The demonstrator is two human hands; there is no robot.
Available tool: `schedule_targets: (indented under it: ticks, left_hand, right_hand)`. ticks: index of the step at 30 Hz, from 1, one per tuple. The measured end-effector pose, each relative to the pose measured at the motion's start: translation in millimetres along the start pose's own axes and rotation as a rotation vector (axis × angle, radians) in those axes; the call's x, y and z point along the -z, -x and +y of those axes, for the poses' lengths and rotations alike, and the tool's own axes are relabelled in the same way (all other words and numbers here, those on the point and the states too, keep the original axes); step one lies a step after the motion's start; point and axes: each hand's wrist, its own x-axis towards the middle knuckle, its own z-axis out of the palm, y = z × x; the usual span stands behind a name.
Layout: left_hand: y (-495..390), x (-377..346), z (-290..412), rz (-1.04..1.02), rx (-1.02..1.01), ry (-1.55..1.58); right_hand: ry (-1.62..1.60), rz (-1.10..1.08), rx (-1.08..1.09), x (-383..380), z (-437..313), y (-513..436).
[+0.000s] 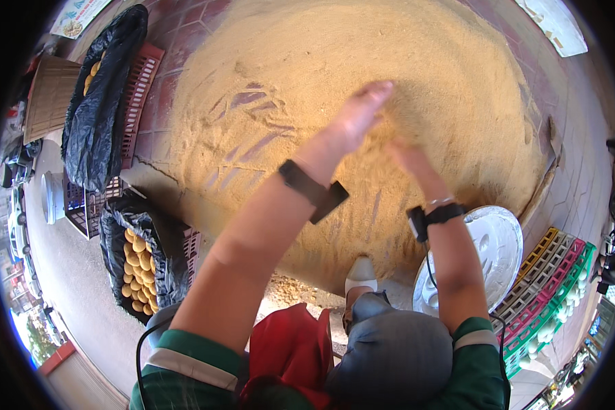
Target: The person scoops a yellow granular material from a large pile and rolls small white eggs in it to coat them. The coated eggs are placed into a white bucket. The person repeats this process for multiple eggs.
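A wide layer of tan, husk-like grain (pixel 430 61) covers the tiled floor before me. Over it, my left hand (pixel 361 115) reaches out with its palm side turned inward, its fingers blurred. My right hand (pixel 409 158) is lower and to the right, also blurred, its fingertips lost in a haze of loose tan grain between the two hands. Whether either hand holds anything is not clear. Beside my right forearm is a round basin (pixel 507 233) with pale grey, wet-looking contents and a few rounded lumps, partly hidden by the arm.
At left, crates lined with black plastic (pixel 100 120) hold round tan-coated balls (pixel 141 271). Stacked coloured crates (pixel 538 287) stand at right, with pale egg-like things (pixel 569 307) in the green one. A white bucket (pixel 53 197) is far left. My shoe (pixel 361 271) touches the grain's near edge.
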Motion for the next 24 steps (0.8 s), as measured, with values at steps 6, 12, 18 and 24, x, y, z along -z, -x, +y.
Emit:
schedule_targets:
  ticks: [6,12,18,24]
  left_hand:
    - [76,93,-54,0.59,0.203,0.135]
    - [149,103,-161,0.694,0.593,0.419]
    - [110,53,-98,0.102,0.115,0.482]
    - [121,59,-117,0.212,0.304,0.246]
  right_hand:
    - [-0.085,0.326,0.258,-40,-27,19]
    - [0.196,-0.767,-0.01,-116,19,38]
    - [0.247,0.415,-0.105,8,19,7]
    - [0.208,-0.674,-0.415,-59,62,54]
